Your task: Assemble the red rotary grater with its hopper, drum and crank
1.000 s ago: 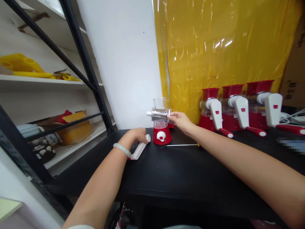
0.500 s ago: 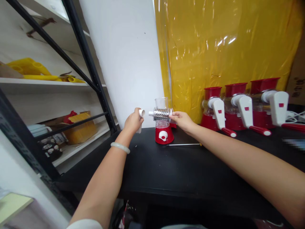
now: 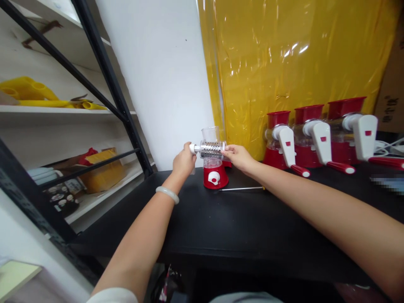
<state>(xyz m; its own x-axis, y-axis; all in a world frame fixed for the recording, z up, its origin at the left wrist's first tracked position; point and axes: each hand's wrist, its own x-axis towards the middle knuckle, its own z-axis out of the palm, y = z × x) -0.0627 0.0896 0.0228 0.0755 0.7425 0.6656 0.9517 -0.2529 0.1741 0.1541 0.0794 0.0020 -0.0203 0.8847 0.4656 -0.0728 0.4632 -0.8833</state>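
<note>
A rotary grater (image 3: pixel 215 174) with a red base and clear hopper stands on the black table. Its metal grating drum (image 3: pixel 211 150) lies sideways in the clear housing, a white shaft sticking out at the left. My left hand (image 3: pixel 184 161) is closed around a white crank handle (image 3: pixel 192 148), mostly hidden by the fingers, whose socket meets the end of that shaft. With thumb and fingers, my right hand (image 3: pixel 236 156) pinches the right end of the drum. On the table just in front of the base lies a thin screwdriver (image 3: pixel 243 189).
Three assembled red graters with white cranks (image 3: pixel 322 141) stand in a row on the right. Behind them hangs yellow plastic wrap (image 3: pixel 303 63). A black-framed shelf (image 3: pixel 104 63) with yellow rolls and a box (image 3: pixel 104 172) rises at the left. White cable (image 3: pixel 386 147) lies far right.
My left hand has moved right, bringing the crank handle from a gap away up to the drum's shaft. My right hand keeps its hold on the drum. The view has shifted slightly.
</note>
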